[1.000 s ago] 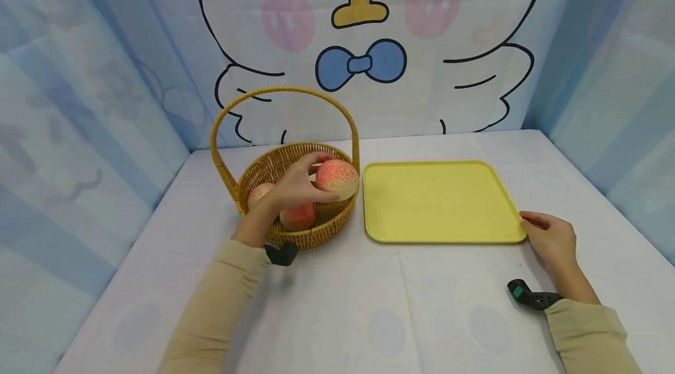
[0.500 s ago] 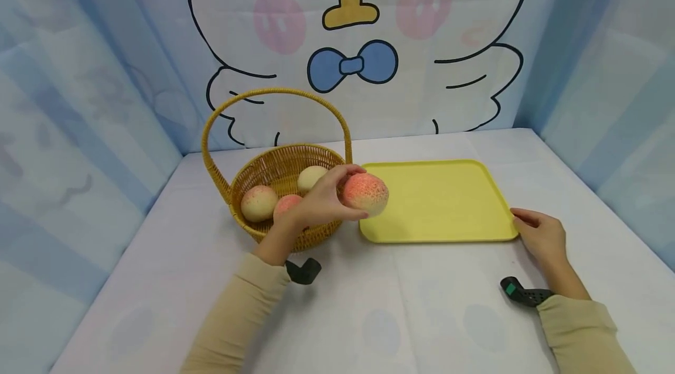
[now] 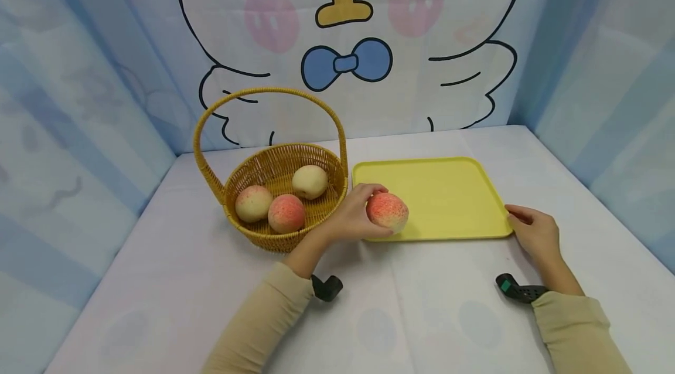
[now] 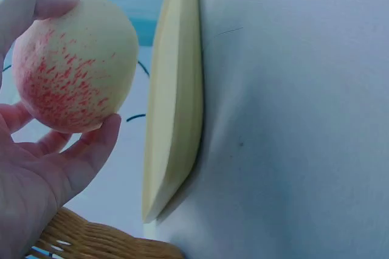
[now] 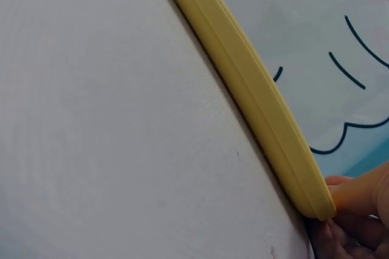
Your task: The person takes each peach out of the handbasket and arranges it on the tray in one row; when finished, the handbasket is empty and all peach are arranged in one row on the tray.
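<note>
My left hand (image 3: 354, 216) grips a pink-and-cream peach (image 3: 387, 211) between thumb and fingers, above the front left corner of the yellow tray (image 3: 443, 198). In the left wrist view the same peach (image 4: 76, 64) shows red speckles, and the thumb lies across its top. My right hand (image 3: 538, 233) pinches the tray's front right corner; in the right wrist view the thumb meets the tray rim (image 5: 261, 113) while the other fingers are partly hidden below. Left of the tray stands a wicker basket (image 3: 274, 157) holding a pale fruit (image 3: 310, 182), a cream peach (image 3: 254, 204) and a redder peach (image 3: 287, 214).
The basket's tall arched handle (image 3: 269, 90) rises over it, close to the left forearm. A white cloth (image 3: 422, 303) covers the table. A cartoon-printed curtain (image 3: 348, 110) hangs behind, with blue curtains at both sides.
My left hand has lifted the peach out of the basket and carried it right, to over the tray's near left corner. My right hand stays at the tray's corner. The view has shifted slightly.
</note>
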The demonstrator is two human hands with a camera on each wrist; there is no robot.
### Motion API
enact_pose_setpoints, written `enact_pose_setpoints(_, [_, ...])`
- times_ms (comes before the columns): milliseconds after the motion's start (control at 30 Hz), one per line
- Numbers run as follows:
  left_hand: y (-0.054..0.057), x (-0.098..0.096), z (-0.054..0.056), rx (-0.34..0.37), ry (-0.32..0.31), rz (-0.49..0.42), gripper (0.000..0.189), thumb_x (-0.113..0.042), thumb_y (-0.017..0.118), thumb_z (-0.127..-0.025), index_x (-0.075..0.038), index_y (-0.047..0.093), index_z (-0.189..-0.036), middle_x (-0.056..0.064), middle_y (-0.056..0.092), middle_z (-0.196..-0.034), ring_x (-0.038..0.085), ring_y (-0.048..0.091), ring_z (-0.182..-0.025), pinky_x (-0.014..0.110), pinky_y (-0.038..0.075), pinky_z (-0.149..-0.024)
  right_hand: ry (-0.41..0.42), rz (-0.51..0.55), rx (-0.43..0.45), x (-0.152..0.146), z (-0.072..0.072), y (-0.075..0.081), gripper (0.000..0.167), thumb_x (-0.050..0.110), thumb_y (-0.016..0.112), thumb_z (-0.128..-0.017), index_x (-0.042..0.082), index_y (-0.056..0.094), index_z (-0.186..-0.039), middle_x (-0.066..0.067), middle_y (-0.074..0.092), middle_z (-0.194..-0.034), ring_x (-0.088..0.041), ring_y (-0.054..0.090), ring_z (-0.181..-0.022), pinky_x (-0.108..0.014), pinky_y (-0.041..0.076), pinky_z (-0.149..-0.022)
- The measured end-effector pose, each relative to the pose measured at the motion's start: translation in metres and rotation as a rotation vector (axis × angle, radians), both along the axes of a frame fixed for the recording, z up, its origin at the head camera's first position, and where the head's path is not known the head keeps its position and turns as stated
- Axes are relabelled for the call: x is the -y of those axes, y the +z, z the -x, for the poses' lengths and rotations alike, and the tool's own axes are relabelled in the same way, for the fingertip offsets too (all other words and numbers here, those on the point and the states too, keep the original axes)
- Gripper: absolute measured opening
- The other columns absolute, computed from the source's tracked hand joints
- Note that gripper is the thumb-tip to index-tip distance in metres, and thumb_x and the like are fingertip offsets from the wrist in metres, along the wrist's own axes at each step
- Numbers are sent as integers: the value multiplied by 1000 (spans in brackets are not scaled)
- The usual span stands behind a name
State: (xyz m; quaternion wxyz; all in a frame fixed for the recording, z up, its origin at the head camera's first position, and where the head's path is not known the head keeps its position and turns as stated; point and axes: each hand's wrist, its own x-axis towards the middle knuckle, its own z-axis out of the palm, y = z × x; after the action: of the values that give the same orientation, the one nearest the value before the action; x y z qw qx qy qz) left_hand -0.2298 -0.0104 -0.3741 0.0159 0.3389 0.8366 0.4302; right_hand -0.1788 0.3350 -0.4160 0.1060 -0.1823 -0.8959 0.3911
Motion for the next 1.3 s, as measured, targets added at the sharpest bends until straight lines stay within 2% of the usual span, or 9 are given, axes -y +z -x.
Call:
enact_pose_setpoints(167, [-6,-6,-1,17,61,-3,66,-25,82,-62,-8,52,-119,7,49,-110,16,50,-97,28,45,-81,-1,-1,-4,-1,0,0,35,11,47,-94,-6,53,-125,-25,53,-121,-32,48,-110,-16,36,-66])
enact_pose_setpoints(300, [-10,-8,-1,24,105,34,65,-27,81,-63,-8,53,-118,7,49,-109,16,50,-95,28,44,-80,-3,-8,-5,-1,1,-1,35,11,47,-94,-6,53,-124,-25,54,-120,-32,48,-108,-15,36,-66])
enact_pose_setpoints(567, [-17,-11,1,63,151,112,66,-31,78,-65,-10,52,-122,8,47,-110,16,50,-94,30,44,-80,-7,-6,-8,0,0,-1,35,11,47,-94,-6,53,-124,-25,54,-119,-31,49,-106,-14,35,-65])
enact_pose_setpoints(800, [-12,-16,1,93,151,151,72,-33,76,-68,-7,46,-128,9,48,-114,17,50,-97,30,44,-82,-11,4,-6,1,0,0,35,10,47,-94,-6,54,-124,-24,55,-119,-24,49,-99,-10,36,-61])
enact_pose_setpoints(1067, [-18,-27,3,126,120,74,72,-29,77,-69,-5,45,-128,9,47,-116,17,49,-101,30,44,-83,-13,15,-9,2,0,-2,35,11,48,-94,-5,54,-124,-24,55,-119,-27,50,-102,-10,35,-62])
enact_pose_setpoints(1300, [-22,-32,2,133,136,50,75,-29,78,-70,-7,42,-132,11,45,-120,19,49,-104,32,45,-85,-13,0,-25,-1,0,-2,34,11,49,-93,-5,55,-123,-23,56,-117,-17,50,-93,-8,36,-61])
